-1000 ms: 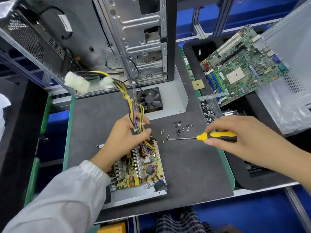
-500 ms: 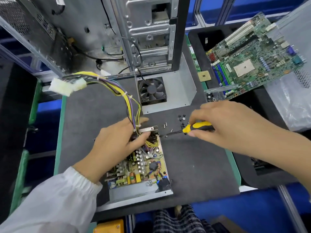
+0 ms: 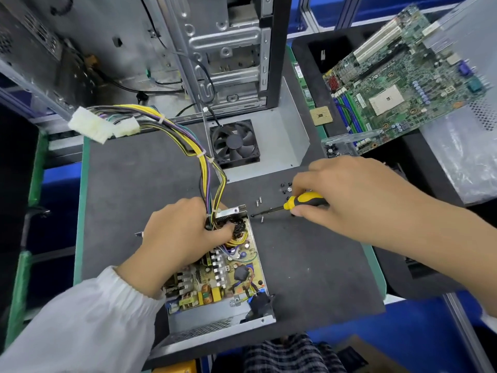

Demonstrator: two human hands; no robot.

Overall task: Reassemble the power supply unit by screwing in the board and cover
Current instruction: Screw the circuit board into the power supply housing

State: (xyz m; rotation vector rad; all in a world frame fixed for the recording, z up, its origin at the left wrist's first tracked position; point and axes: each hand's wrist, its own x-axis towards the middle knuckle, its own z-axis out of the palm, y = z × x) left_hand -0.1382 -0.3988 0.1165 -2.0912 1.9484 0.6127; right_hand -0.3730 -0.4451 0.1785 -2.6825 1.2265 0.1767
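The open power supply case (image 3: 215, 321) lies on the dark mat with its yellow circuit board (image 3: 231, 275) inside. My left hand (image 3: 177, 238) rests on the board's far end, fingers curled around the base of the yellow and purple cable bundle (image 3: 207, 168). My right hand (image 3: 352, 195) grips a yellow and black screwdriver (image 3: 304, 201), its tip pointing left near the case's far corner. Several loose screws (image 3: 286, 188) lie on the mat under that hand. The grey cover with its black fan (image 3: 234, 144) lies beyond.
An open computer tower (image 3: 215, 55) stands at the back. A green motherboard (image 3: 408, 76) sits at the right over a black foam tray, beside a clear plastic bag (image 3: 462, 157). White connectors (image 3: 102, 127) end the cable bundle at left. The mat's green edge (image 3: 80, 211) borders the work area.
My right hand has moved left with the screwdriver, over the loose screws. My left hand has slid lower on the cable bundle, down onto the board's far end.
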